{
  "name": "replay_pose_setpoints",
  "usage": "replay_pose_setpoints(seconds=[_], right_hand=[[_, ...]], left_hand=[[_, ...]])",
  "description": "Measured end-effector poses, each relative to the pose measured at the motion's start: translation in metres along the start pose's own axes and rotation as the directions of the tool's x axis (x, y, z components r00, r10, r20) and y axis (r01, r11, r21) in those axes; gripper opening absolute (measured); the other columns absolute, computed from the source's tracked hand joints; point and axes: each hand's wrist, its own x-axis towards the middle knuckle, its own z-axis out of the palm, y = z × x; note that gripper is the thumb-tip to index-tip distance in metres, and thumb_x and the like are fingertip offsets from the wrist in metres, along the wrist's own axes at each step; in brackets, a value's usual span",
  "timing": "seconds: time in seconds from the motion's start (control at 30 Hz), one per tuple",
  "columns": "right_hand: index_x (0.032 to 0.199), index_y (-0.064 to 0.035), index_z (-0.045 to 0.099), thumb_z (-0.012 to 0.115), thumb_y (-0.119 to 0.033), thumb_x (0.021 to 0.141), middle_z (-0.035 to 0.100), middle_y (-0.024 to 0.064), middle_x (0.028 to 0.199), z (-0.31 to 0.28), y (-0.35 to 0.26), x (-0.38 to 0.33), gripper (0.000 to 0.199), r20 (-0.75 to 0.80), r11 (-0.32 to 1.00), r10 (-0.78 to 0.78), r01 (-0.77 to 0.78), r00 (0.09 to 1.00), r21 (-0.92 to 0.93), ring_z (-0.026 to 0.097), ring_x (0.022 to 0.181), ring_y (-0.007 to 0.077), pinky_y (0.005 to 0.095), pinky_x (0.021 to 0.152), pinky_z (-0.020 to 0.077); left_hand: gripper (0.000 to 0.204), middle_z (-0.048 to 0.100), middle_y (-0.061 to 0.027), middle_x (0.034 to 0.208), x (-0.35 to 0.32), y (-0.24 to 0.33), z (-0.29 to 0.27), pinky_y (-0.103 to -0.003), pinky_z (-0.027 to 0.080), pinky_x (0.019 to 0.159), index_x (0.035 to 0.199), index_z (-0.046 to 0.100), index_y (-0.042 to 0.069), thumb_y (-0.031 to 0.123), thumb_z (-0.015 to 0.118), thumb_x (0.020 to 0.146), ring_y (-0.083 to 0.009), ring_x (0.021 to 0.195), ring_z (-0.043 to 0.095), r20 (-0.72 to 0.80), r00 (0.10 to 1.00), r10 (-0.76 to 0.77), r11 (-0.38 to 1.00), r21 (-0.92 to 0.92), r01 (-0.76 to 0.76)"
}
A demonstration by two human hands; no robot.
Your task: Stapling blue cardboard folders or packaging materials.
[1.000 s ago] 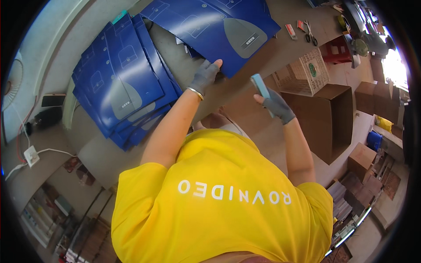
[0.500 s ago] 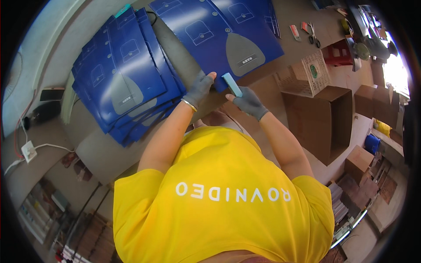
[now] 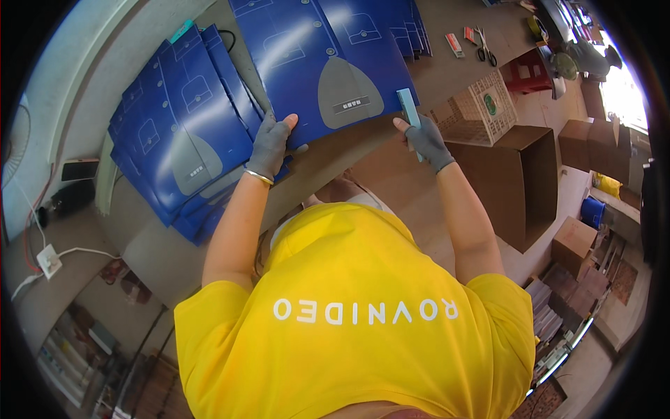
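A large glossy blue sheet [image 3: 293,84], printed with pocket outlines and a grey rounded patch, lies on the table in front of me. My left hand [image 3: 271,146], in a grey fingerless-tipped glove, pinches its near left corner, thumb on top. In my right hand [image 3: 429,145], gloved alike, is a slim light-blue bar [image 3: 407,105]; its far end reaches the sheet's near right corner. The bar's exact kind cannot be made out. Left of that sheet is an uneven stack of similar blue sheets [image 3: 167,133], fanned toward me.
Beyond the right corner, scissors [image 3: 484,50] and a small red-and-white packet [image 3: 454,45] lie on the table. An open cardboard box [image 3: 499,174] and a beige plastic basket [image 3: 485,108] stand at right. At left are a phone [image 3: 80,170] and a white power adapter [image 3: 49,260] with cables.
My hands have moved apart: the left went left along the sheet's near edge, the right went right with the bar. The front sheet appears turned straighter toward me.
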Motion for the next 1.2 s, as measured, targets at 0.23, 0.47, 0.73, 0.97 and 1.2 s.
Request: replay_pose_setpoints(seconds=[0.23,0.47,0.73,0.97,1.2], right_hand=[[0.077,-0.0051,0.052,0.067,-0.039,0.087,0.05,0.0031,0.058,0.01,-0.002,0.001,0.038,0.009,0.996,0.086,-0.086,0.996,-0.033,0.052,0.047,0.0131,0.0285,0.046,0.043],[0.097,-0.0036,0.057,0.069,-0.04,0.084,0.057,0.005,0.085,0.045,-0.01,-0.029,0.041,0.374,0.973,-0.192,0.127,0.907,0.192,0.056,0.079,0.0131,0.0289,0.068,0.0472],[0.108,-0.004,0.054,0.072,-0.037,0.081,0.055,0.0062,0.094,0.039,-0.001,-0.029,0.046,0.313,0.991,-0.092,0.057,0.945,0.119,0.054,0.085,0.0139,0.0272,0.074,0.0453],[0.113,-0.0001,0.053,0.067,-0.034,0.086,0.057,0.0091,0.101,0.056,-0.036,-0.031,0.046,0.37,0.982,-0.127,0.065,0.92,0.175,0.055,0.093,0.0171,0.0291,0.083,0.0448],[0.12,-0.0019,0.054,0.063,-0.029,0.09,0.057,0.0068,0.1,0.067,-0.033,-0.031,0.041,0.428,0.973,-0.149,0.054,0.891,0.226,0.053,0.094,0.0147,0.028,0.083,0.0443]], left_hand=[[0.045,0.058,-0.0042,0.107,-0.011,0.0,-0.006,-0.026,0.056,0.059,0.132,0.041,0.008,0.02,0.055,0.092,-0.0114,0.087,0.06,-0.016,1.0,0.005,1.0,-0.005,-0.005],[0.059,0.056,-0.0092,0.123,-0.082,0.039,-0.112,-0.029,0.045,0.092,0.139,0.037,-0.002,0.02,0.061,0.089,-0.0189,0.108,0.055,-0.202,0.925,0.321,0.924,0.283,-0.259],[0.05,0.061,-0.0124,0.109,-0.05,0.051,-0.155,-0.03,0.046,0.087,0.124,0.055,-0.002,0.034,0.062,0.089,-0.0194,0.098,0.058,-0.218,0.766,0.605,0.419,0.905,-0.073],[0.053,0.063,-0.0114,0.085,0.105,0.063,-0.032,-0.029,0.048,0.069,0.1,0.064,-0.002,0.049,0.063,0.084,-0.0167,0.073,0.062,-0.169,0.948,0.268,0.857,0.492,-0.155],[0.034,0.063,-0.0033,0.078,0.067,0.051,-0.013,-0.023,0.049,0.063,0.086,0.064,0.005,0.038,0.062,0.089,-0.0107,0.067,0.061,0.182,0.978,-0.101,0.928,0.371,0.027]])
